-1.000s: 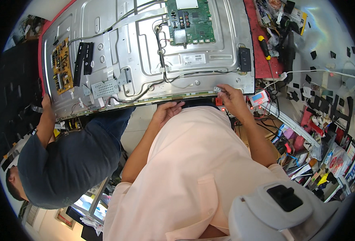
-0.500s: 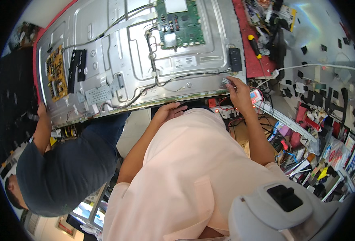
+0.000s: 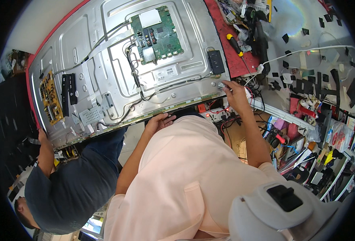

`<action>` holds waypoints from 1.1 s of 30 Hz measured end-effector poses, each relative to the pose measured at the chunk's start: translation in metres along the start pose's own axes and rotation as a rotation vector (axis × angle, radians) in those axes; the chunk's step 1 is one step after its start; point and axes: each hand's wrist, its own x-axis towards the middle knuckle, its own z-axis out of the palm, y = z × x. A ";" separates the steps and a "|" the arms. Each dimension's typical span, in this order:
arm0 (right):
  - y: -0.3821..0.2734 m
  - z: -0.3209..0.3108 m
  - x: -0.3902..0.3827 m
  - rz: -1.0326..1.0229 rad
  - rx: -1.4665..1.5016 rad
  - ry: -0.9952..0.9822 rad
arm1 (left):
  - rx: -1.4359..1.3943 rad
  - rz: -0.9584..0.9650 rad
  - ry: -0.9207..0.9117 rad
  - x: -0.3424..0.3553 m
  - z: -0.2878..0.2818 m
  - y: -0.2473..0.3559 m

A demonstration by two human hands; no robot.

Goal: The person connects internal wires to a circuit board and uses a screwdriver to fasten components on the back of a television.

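A large silver back panel of a TV [image 3: 93,56], with a green circuit board [image 3: 167,36], a yellow-brown board [image 3: 49,96] and black cables, fills the upper view. My left hand [image 3: 158,122] has its fingers curled palm-up at the panel's near edge, supporting it from below. My right hand [image 3: 234,94] grips the near right corner, its fingertips by a small metal bracket [image 3: 221,84]. A co-worker's hand [image 3: 43,135] is at the panel's left corner.
The co-worker [image 3: 71,193] bends at my left beside a black screen [image 3: 11,120]. A screwdriver [image 3: 235,44] and tools lie on a red mat [image 3: 245,68] at the right. Power strips, cables and clutter [image 3: 306,148] crowd the lower right, beside a scrap-covered surface [image 3: 314,80].
The TV panel has shifted leftward in the view and tilted, its left end now lower. My hands and the co-worker's hand still hold its edge, the co-worker's hand now appearing further down.
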 end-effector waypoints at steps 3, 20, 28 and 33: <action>-0.006 0.008 0.001 -0.008 0.053 -0.082 | -0.008 0.004 0.020 -0.002 0.001 0.000; 0.020 -0.005 -0.007 0.081 0.016 0.120 | 0.002 0.000 0.010 0.002 0.000 -0.001; 0.044 -0.022 -0.010 0.164 -0.023 0.226 | -0.050 0.035 0.039 0.001 -0.015 -0.003; 0.050 -0.023 -0.008 0.132 -0.027 0.224 | -0.082 0.103 0.048 -0.006 -0.029 -0.003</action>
